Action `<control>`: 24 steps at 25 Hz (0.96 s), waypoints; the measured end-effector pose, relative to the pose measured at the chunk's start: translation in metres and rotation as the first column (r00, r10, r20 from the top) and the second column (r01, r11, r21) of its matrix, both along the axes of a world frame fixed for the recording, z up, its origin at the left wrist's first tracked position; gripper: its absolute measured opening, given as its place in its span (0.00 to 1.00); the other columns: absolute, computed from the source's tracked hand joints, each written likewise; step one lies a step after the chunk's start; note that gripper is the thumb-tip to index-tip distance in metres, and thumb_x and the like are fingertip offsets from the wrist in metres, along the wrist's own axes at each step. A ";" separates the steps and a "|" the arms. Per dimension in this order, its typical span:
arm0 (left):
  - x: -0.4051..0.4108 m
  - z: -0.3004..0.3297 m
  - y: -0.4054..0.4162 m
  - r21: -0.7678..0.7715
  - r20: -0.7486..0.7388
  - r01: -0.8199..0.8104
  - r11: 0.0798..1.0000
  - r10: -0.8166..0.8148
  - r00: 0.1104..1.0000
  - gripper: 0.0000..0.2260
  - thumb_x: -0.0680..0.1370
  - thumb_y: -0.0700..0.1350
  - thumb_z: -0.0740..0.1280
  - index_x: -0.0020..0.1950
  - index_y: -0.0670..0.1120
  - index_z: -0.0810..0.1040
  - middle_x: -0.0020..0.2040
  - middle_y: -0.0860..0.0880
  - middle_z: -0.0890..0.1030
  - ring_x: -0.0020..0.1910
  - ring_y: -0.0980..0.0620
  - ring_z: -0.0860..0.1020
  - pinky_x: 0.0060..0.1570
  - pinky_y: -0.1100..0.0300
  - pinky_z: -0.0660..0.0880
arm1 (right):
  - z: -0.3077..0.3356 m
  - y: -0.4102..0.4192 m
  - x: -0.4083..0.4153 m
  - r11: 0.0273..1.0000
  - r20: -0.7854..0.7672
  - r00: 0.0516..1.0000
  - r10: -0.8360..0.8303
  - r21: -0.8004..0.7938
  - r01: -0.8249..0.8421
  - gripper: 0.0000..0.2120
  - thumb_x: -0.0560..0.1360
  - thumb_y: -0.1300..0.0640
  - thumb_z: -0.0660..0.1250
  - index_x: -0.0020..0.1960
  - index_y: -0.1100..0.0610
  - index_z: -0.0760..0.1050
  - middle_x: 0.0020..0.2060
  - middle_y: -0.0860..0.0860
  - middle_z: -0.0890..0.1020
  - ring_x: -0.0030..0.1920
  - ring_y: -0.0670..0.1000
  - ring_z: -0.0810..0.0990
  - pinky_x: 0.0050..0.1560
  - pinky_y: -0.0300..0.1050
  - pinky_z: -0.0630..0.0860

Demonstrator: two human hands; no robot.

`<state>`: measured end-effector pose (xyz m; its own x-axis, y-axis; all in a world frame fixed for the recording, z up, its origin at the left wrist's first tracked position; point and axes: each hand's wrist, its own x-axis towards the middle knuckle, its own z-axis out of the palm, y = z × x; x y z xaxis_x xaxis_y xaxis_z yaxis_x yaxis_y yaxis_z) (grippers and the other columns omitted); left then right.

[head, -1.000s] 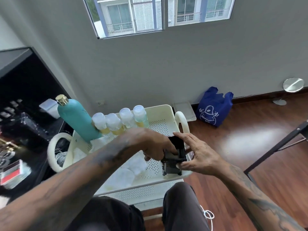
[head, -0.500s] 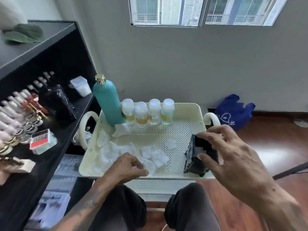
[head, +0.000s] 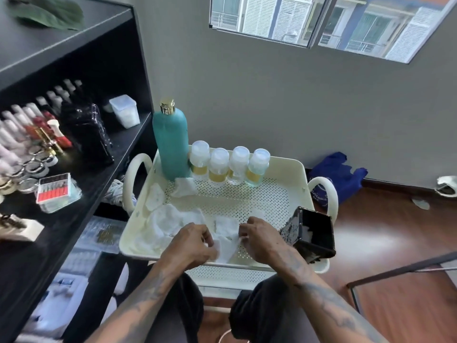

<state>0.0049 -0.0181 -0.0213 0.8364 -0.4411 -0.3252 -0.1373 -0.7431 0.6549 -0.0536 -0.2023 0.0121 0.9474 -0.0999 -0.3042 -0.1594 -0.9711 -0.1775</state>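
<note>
Left hand [head: 190, 246] and right hand [head: 262, 240] both pinch a white pad [head: 226, 248] at lower centre, which is probably best lifted singly and flat.

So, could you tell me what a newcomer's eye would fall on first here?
The tall teal bottle with its gold cap stands out first, at the far left corner of the cream tray, with four small clear bottles lined up to its right. At the near edge the left hand and right hand pinch a white pad, and a black box sits tilted at the near right corner.
</note>
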 end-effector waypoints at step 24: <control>0.001 -0.003 0.002 -0.027 0.071 0.046 0.999 -0.044 0.997 0.21 0.72 0.54 0.69 0.65 0.58 0.74 0.40 0.55 0.71 0.40 0.57 0.72 0.45 0.57 0.71 | 0.110 -0.054 -0.028 0.877 -0.278 0.929 -0.243 -0.472 0.088 0.10 0.74 0.59 0.64 0.53 0.55 0.80 0.38 0.49 0.76 0.38 0.52 0.75 0.35 0.44 0.71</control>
